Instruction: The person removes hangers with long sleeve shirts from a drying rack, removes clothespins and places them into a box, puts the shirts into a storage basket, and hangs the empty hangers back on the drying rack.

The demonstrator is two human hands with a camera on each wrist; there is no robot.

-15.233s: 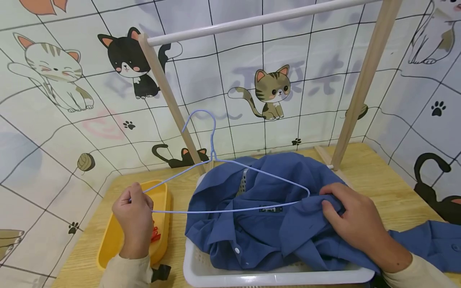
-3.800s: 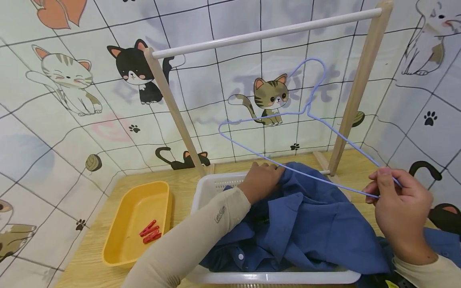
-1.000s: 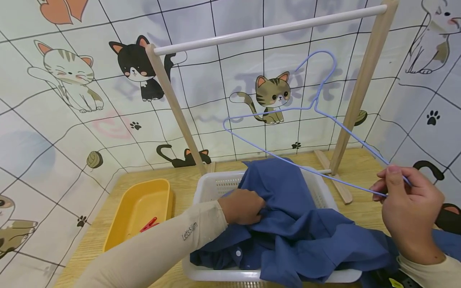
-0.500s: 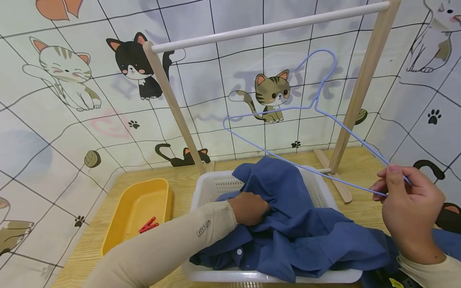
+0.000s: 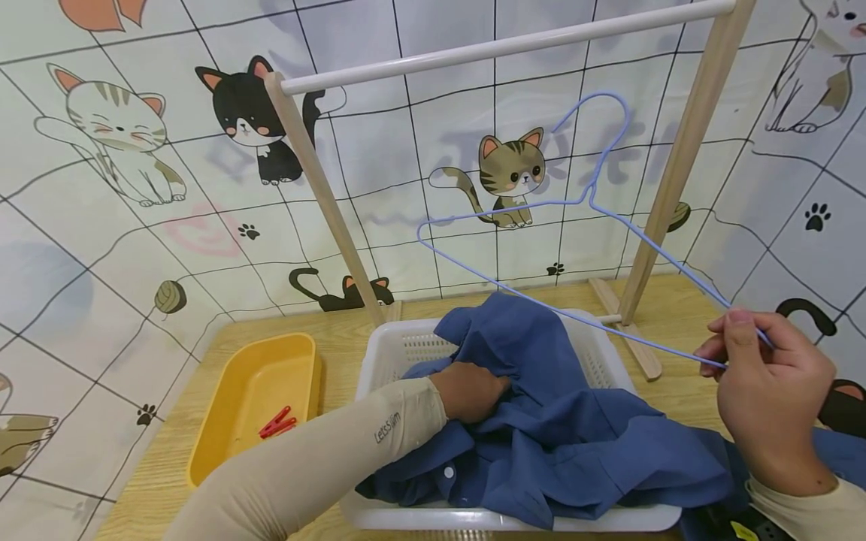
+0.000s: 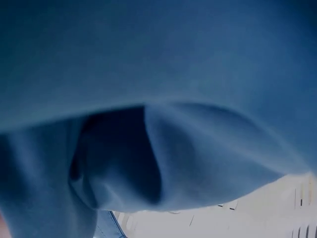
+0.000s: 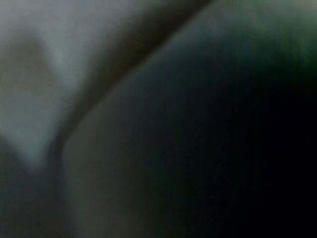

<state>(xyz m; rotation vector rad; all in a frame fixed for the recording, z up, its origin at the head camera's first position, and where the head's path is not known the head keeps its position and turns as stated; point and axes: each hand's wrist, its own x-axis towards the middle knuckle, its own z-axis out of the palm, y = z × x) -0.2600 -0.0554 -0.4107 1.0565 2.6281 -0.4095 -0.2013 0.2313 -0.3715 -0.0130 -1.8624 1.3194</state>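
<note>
My right hand (image 5: 771,391) pinches one end of a light-blue wire clothes hanger (image 5: 497,285) between thumb and fingers. The hanger is raised and tilted, its hook pointing up, with no cloth on it. My left hand (image 5: 470,392) grips a fold of a blue button-up shirt (image 5: 541,353) that lies bunched in a white plastic basket (image 5: 575,518); the fingertips are hidden in the cloth. Blue fabric (image 6: 198,59) fills most of the left wrist view. Dark blur covers the right wrist view.
A clothes rack with a white rail (image 5: 507,49) and wooden posts stands behind the basket. At left, a yellow tray (image 5: 203,443) holds red clothespins (image 5: 277,422). More blue cloth (image 5: 839,451) lies at the right edge. Cat-patterned sheeting (image 5: 379,150) covers the walls.
Since the oldest frame the hanger has come away from the shirt and passed to my right hand alone. My left hand has moved into the shirt, which is more bunched. The last half second shows little movement.
</note>
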